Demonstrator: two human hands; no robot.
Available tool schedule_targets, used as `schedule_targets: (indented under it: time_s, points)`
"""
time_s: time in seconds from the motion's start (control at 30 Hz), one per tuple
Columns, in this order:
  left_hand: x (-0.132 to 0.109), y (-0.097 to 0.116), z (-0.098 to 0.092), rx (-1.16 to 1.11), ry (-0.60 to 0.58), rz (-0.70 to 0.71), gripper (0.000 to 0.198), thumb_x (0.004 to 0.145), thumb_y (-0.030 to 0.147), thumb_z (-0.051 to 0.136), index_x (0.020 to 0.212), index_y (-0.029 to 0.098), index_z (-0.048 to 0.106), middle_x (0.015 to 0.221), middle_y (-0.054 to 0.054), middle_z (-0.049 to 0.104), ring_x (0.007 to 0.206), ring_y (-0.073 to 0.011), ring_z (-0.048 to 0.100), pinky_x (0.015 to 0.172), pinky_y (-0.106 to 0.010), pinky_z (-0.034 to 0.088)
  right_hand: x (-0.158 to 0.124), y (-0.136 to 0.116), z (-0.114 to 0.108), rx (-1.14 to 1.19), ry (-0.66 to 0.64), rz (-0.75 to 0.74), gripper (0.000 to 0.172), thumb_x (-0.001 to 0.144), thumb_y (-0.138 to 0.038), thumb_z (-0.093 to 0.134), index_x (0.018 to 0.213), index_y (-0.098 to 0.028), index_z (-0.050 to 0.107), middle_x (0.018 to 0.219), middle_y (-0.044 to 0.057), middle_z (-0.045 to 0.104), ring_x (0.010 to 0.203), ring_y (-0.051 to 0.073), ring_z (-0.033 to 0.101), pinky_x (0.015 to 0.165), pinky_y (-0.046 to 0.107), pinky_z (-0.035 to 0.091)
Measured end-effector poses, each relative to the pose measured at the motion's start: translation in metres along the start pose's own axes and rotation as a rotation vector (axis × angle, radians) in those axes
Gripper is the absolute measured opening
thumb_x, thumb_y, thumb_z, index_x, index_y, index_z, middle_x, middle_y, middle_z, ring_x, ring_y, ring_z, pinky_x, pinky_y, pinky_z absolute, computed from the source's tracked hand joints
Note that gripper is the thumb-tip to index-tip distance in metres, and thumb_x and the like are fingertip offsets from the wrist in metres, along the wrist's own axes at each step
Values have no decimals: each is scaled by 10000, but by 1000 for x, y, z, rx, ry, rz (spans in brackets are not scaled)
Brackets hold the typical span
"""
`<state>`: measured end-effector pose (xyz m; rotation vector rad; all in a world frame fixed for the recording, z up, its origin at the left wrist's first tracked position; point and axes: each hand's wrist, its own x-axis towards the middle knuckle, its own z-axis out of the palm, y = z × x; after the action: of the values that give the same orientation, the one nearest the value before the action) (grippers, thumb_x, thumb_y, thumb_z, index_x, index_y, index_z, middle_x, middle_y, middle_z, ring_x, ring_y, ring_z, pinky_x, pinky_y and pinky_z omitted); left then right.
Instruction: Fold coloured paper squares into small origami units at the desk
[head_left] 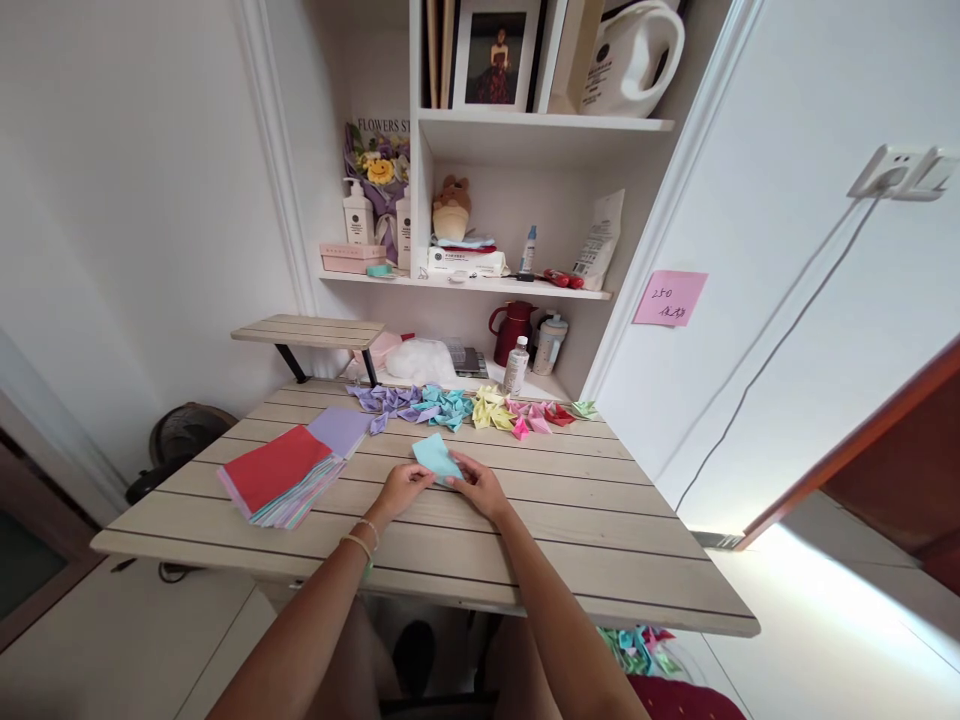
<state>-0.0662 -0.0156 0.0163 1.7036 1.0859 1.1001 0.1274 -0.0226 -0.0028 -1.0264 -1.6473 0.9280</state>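
On the left of the table (pixel 600 545), a stack of coloured paper (pixel 279 468) topped with a red sheet is laid aslant, overlapped at its far right by purple paper (pixel 339 430). Next, the left hand (pixel 418 480) is placed at the near left side of the light blue sheet (pixel 433 455), its thumb and fingertips closed on the near edge. The sheet is held between the two hands near the table's middle, its long axis slanted from far left to near right. From the left hand it is reached ahead and to the right; from the right hand (pixel 459 470), to the left. Its near right end is clamped by the right hand's thumb and fingers. Neither hand can be called nearer, since the sheet is touched by both. Beyond it, folded paper pieces (pixel 446 408) are ranged from purple through blue, yellow, pink and red to pale green
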Motion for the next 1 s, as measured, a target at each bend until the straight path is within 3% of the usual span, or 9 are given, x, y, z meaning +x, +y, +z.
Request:
schedule_targets:
  time_s: [0.07, 0.17, 0.33, 0.5, 0.67, 0.83, 1.0]
  points:
    - [0, 1, 1, -6, 1, -3, 259, 658, 422, 656, 629, 167, 692, 598, -44, 671, 638, -197, 608, 628, -275, 462, 0, -1, 0, -49, -23, -30, 286, 708, -453, 627, 796, -190, 698, 709, 7, 613, 595, 128, 459, 567, 242, 364]
    - [0, 1, 2, 17, 1, -11, 265, 655, 427, 651, 627, 166, 686, 583, -42, 658, 613, -190, 594, 605, -264, 447, 0, 1, 1, -122, -3, -10, 326, 727, -477, 589, 623, -176, 658, 587, -8, 550, 537, 116, 418, 523, 230, 323]
    - [0, -1, 3, 84, -35, 15, 268, 672, 421, 632, 611, 163, 674, 591, -34, 647, 603, -172, 564, 579, -244, 419, 3, 5, 2, -204, 14, -9, 285, 698, -461, 625, 771, -197, 706, 526, -35, 493, 497, 105, 378, 495, 218, 283]
    - [-2, 3, 2, 106, -43, 35, 267, 671, 423, 628, 612, 166, 672, 599, -26, 641, 610, -168, 548, 577, -235, 407, 3, 4, 2, -245, -1, -69, 311, 746, -471, 571, 667, -199, 699, 558, -12, 552, 515, 116, 416, 498, 226, 288]
    - [-3, 4, 2, 132, -56, 39, 227, 663, 396, 643, 633, 176, 692, 617, -30, 669, 612, -174, 569, 569, -235, 408, 3, 5, 2, -219, 23, -9, 259, 699, -437, 628, 803, -220, 725, 515, -30, 513, 488, 114, 396, 487, 224, 278]
    - [0, -2, 1, 155, -97, 58, 209, 689, 373, 630, 683, 178, 705, 691, -42, 699, 662, -181, 603, 598, -239, 430, 4, 4, 2, -208, -4, -5, 151, 698, -342, 624, 719, -222, 714, 685, -1, 639, 569, 130, 476, 548, 237, 337]
    - [2, -6, 2, 152, -60, 61, 195, 683, 360, 642, 708, 175, 700, 689, -43, 695, 655, -184, 614, 618, -255, 444, 3, 6, 3, -172, 48, 50, 164, 694, -349, 622, 695, -196, 683, 728, 9, 656, 601, 140, 503, 573, 246, 361]
